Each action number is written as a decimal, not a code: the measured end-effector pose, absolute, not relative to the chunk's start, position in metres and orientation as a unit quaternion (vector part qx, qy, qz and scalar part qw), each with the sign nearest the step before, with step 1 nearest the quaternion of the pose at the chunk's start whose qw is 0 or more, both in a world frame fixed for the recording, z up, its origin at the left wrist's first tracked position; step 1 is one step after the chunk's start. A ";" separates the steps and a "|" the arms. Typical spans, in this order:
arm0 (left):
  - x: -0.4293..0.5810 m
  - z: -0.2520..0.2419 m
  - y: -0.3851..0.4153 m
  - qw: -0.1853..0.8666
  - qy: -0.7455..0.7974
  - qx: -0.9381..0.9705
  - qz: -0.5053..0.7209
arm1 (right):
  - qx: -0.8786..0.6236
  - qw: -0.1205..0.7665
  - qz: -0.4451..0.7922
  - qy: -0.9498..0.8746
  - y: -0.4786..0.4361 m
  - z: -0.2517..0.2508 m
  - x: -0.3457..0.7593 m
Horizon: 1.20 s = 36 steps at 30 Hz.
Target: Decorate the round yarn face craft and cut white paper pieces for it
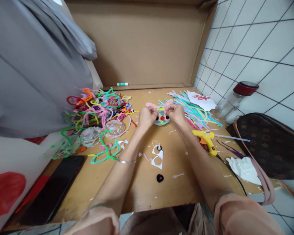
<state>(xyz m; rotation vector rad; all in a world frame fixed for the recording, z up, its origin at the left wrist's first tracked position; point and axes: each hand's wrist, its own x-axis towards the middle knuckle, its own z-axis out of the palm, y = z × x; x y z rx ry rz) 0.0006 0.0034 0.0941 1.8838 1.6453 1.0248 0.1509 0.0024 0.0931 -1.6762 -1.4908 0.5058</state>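
Our left hand (147, 117) and right hand (176, 113) each pinch the pipe-cleaner face (161, 119) between them, at 12 o'clock of the paper scrap (158, 159), with the glue gun (207, 141) at its 4 o'clock.

You have bright, even, diffuse light here, with no hard shadows, only faint soft ones beneath your forearms on the table (147, 192). The white tiled wall (259, 45) is bright but not washed out. Your left hand (147, 117), your right hand (176, 113) and the pipe-cleaner face (161, 118) pinched between them are sharp. The wide lens bows the tile lines — and your sleeves (237, 215) at the bottom edge look stretched and soft.
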 end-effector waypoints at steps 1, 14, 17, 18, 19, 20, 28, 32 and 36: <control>0.001 0.093 0.004 0.217 0.596 0.678 0.370 | -0.665 0.409 0.200 -0.591 0.003 0.093 0.151; 0.001 0.094 0.003 0.235 0.594 0.673 0.373 | -0.671 0.416 0.189 -0.584 0.004 0.089 0.151; 0.002 0.096 0.002 0.244 0.591 0.674 0.371 | -0.668 0.413 0.203 -0.585 0.004 0.091 0.153; 0.002 0.096 0.002 0.250 0.588 0.674 0.372 | -0.667 0.412 0.205 -0.586 0.004 0.091 0.153; 0.003 0.096 0.002 0.258 0.583 0.673 0.374 | -0.668 0.411 0.205 -0.586 0.004 0.092 0.154; 0.003 0.096 0.003 0.268 0.578 0.672 0.378 | -0.670 0.411 0.204 -0.584 0.005 0.092 0.154; 0.008 0.090 0.005 0.317 0.562 0.650 0.401 | -0.669 0.420 0.207 -0.577 0.007 0.090 0.155; 0.009 0.094 0.000 0.263 0.583 0.668 0.381 | -0.664 0.426 0.212 -0.577 0.008 0.089 0.155; 0.009 0.097 -0.003 0.224 0.598 0.676 0.367 | -0.666 0.426 0.214 -0.574 0.007 0.090 0.154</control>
